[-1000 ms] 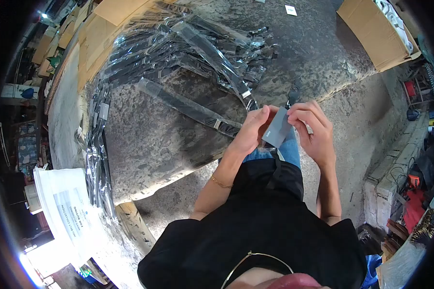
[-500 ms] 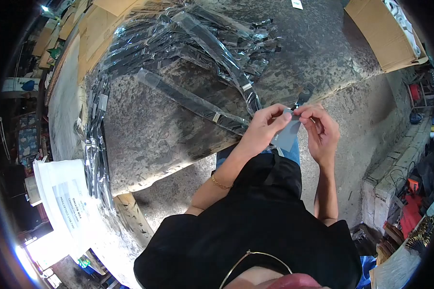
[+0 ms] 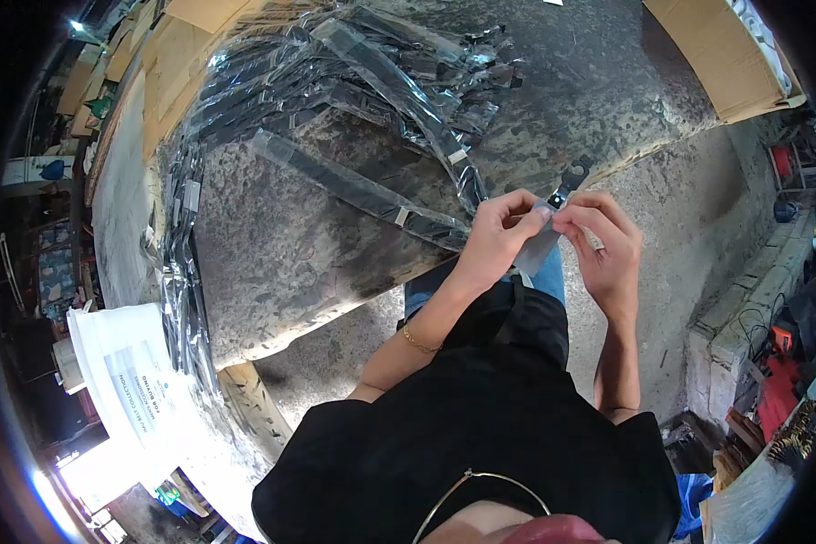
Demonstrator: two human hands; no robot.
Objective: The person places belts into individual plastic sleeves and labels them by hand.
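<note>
My left hand (image 3: 499, 240) is closed, pinching a small grey card or pouch (image 3: 537, 252) between thumb and fingers. Opposite it, my right hand (image 3: 606, 240) is also closed, its thumb and fingertips at the upper edge of the same grey piece. A black plastic hook hanger (image 3: 571, 178) sticks out just above the fingertips; how it joins the grey piece is hidden by my fingers. Close to my left hand lie the ends of two dark strips in clear plastic sleeves, one long sleeved strip (image 3: 354, 192) and another sleeved strip (image 3: 399, 82), each with a small pale label.
A heap of plastic-sleeved dark strips (image 3: 272, 77) covers the back of the worn table (image 3: 290, 245). More hang over the left side by a white bucket (image 3: 122, 363) with a printed label. An open cardboard box (image 3: 712, 54) stands at back right. A low block ledge (image 3: 725, 335) runs right.
The grey piece is turned and more of the black hook now shows above my fingers. My right fingertips have shifted slightly along its edge. The view has moved a little.
</note>
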